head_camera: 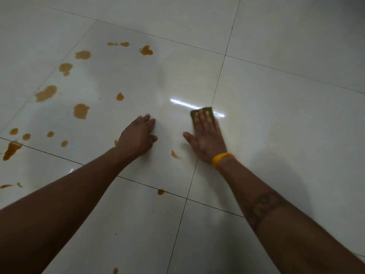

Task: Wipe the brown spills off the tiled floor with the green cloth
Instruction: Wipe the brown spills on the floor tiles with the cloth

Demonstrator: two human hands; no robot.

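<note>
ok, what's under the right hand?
The green cloth, pressed flat on the tiled floor by the right hand. Only its far edge shows past the fingers; any brown spill beneath it is covered.

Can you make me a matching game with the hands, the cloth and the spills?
Things:
1. left hand
2. right hand
3. cloth
4. spills
5. wristband

Descriptions:
A. green, flat on the floor
B. brown blobs, mostly on the left
C. yellow
D. bare, resting on the floor with nothing under it
E. pressing down on the cloth

Pairs: 1-D, 2-E, 3-A, 4-B, 5-C
</note>
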